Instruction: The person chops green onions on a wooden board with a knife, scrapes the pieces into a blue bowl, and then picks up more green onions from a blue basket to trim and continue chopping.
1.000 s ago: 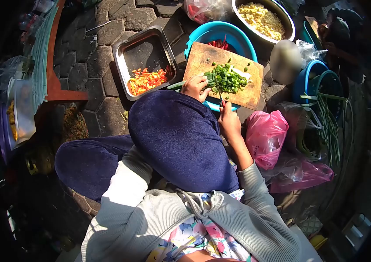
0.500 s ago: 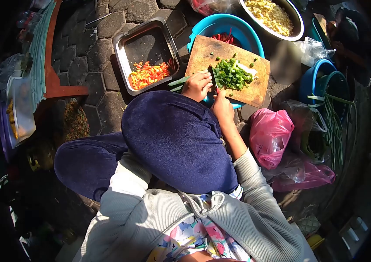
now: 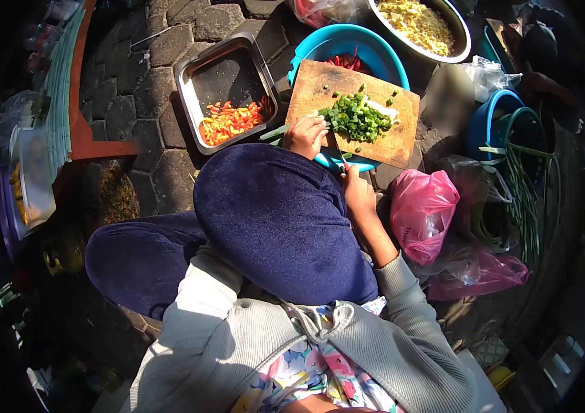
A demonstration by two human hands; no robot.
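Note:
A wooden cutting board (image 3: 402, 144) rests across a blue basin (image 3: 392, 51). Chopped green onions (image 3: 358, 118) lie heaped on it, with some white pieces at the right. My left hand (image 3: 305, 136) is closed around long green onion stalks (image 3: 274, 135) at the board's left edge. My right hand (image 3: 359, 191) is closed on a knife (image 3: 340, 153) near the board's front edge, its blade pointing up toward the heap. Red chilies (image 3: 346, 62) show in the basin behind the board.
A metal tray (image 3: 227, 76) with cut orange-red chilies stands left of the board. Pink plastic bags (image 3: 422, 213) lie at the right, near blue and green buckets (image 3: 479, 127). A large bowl (image 3: 463, 45) of yellow pieces is behind.
My right hand has drawn the knife back toward me, away from the heap. My left hand is still at the stalks. The view has shifted slightly.

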